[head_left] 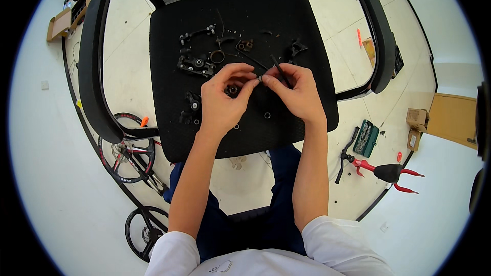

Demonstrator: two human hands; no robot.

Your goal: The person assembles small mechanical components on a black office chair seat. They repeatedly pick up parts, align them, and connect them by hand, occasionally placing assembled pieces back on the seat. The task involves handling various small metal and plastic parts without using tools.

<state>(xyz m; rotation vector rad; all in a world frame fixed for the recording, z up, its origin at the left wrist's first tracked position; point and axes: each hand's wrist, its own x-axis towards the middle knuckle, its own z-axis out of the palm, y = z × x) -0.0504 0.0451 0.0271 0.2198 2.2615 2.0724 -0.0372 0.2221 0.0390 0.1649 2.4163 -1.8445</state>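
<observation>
Over the black chair seat [245, 140], my left hand [223, 97] and my right hand [297, 91] meet fingertip to fingertip. Both pinch a small greyish metal piece [260, 78], whose exact kind is too small to make out. A thin black rod [280, 71] also lies in my right hand, between thumb and fingers. Within the curl of my left hand shows a dark round part [232, 90]; whether it is held or lies on the seat, I cannot tell. Just beyond the fingertips rests a bent black rod, like a hex key [251, 58].
Bicycle brake calipers [196, 65], a ring [217, 56], a black bracket [297, 47] and small washers [267, 115] lie on the seat. Armrests [93, 66] flank it. On the floor are a bicycle wheel [115, 165], a green toolbox [366, 138] and a red frame with a black saddle [387, 173].
</observation>
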